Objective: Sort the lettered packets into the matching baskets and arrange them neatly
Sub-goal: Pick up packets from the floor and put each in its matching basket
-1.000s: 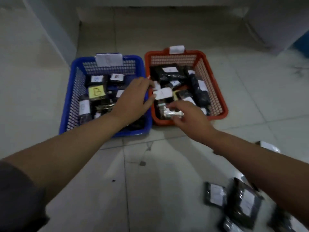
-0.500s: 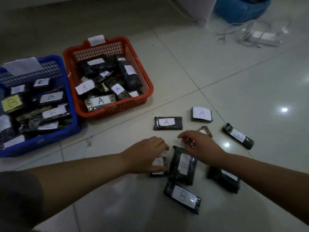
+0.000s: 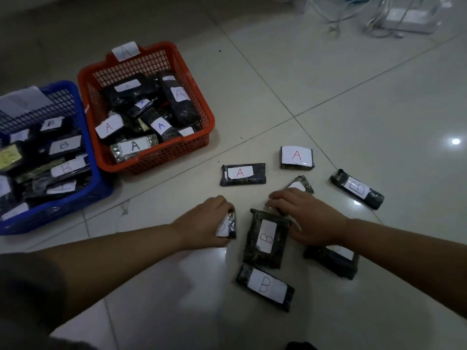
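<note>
Where the floor (image 3: 328, 102) lay nearest the wearer, one dark packet marked B (image 3: 265, 286) rested flat, label up, presumably so its letter could be read before sorting.

Item: second B packet (image 3: 266, 238), just beyond the first, label up, its far corner touching the right hand.

Item: unread packet (image 3: 333, 260), partly hidden beneath the right wrist; letter not legible.

Item: left hand (image 3: 204, 223), fingers curled round a small packet (image 3: 228, 224) stood on edge off the floor; letter hidden, so its basket could not be told. Judged a pick-up in progress.

Item: right hand (image 3: 308, 218), fingers bent down over something small at the floor; whether they pinched it could not be told.

Item: silvery packet (image 3: 300, 184), just beyond the right hand, tilted, letter unseen.

Item: two A packets, one long (image 3: 242, 174), one squat (image 3: 297, 157), lying apart, labels up, unsorted.

Item: third B packet (image 3: 357, 189), far right, set diagonally.

Item: red basket (image 3: 177, 152), tagged A on its far rim, holding A packets heaped at mixed angles; neat arranging judged outstanding.

Item: blue basket (image 3: 86, 198), beside the red one to the left, holding B packets, likewise loose.

Item: white box with cables (image 3: 404, 16), farthest, unconnected with the sorting.
</note>
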`<state>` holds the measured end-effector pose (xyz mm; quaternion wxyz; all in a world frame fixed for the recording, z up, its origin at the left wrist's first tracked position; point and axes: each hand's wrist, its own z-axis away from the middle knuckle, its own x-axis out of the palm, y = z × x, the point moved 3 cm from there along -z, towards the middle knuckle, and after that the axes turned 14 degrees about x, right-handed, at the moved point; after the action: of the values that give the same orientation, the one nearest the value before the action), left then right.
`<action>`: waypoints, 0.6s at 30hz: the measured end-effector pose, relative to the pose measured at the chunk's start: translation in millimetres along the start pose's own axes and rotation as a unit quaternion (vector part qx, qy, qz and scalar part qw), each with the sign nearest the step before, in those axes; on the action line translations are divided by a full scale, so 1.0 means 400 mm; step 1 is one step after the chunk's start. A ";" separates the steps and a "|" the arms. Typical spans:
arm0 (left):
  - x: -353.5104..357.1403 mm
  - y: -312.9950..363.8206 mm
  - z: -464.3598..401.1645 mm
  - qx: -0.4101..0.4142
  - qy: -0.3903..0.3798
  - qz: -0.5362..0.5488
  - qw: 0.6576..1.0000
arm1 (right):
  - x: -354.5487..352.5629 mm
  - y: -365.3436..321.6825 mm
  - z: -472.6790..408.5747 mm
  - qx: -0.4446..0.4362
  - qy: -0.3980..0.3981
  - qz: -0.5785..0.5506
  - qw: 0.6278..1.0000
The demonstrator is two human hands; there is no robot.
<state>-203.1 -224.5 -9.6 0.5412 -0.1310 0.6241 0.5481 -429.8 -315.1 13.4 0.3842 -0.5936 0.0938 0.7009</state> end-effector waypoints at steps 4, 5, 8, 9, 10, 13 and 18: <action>-0.068 -0.052 0.023 0.022 0.012 -0.028 0.999 | 0.020 -0.034 -0.011 -0.106 -0.146 0.125 0.976; -0.082 -0.065 0.031 0.010 0.020 -0.014 1.000 | 0.028 -0.042 -0.015 -0.123 -0.166 0.149 0.967; -0.120 -0.088 0.054 -0.024 0.067 0.027 0.997 | 0.053 -0.060 -0.027 -0.144 -0.186 0.186 0.954; -0.132 -0.091 0.061 -0.031 0.080 0.034 0.996 | 0.056 -0.066 -0.034 -0.144 -0.181 0.191 0.954; -0.143 -0.092 0.069 -0.040 0.091 0.040 0.994 | 0.057 -0.072 -0.040 -0.146 -0.169 0.195 0.955; -0.177 -0.089 0.092 -0.055 0.117 0.049 0.990 | 0.051 -0.089 -0.070 -0.145 -0.151 0.217 0.953; -0.259 -0.100 0.142 -0.081 0.168 0.074 0.980 | -0.014 -0.132 -0.131 0.008 -0.055 0.018 0.998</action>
<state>-103.1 -236.7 64.0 0.3739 -0.2181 0.6678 0.6056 -355.6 -312.1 20.9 0.3806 -0.5495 0.0893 0.7384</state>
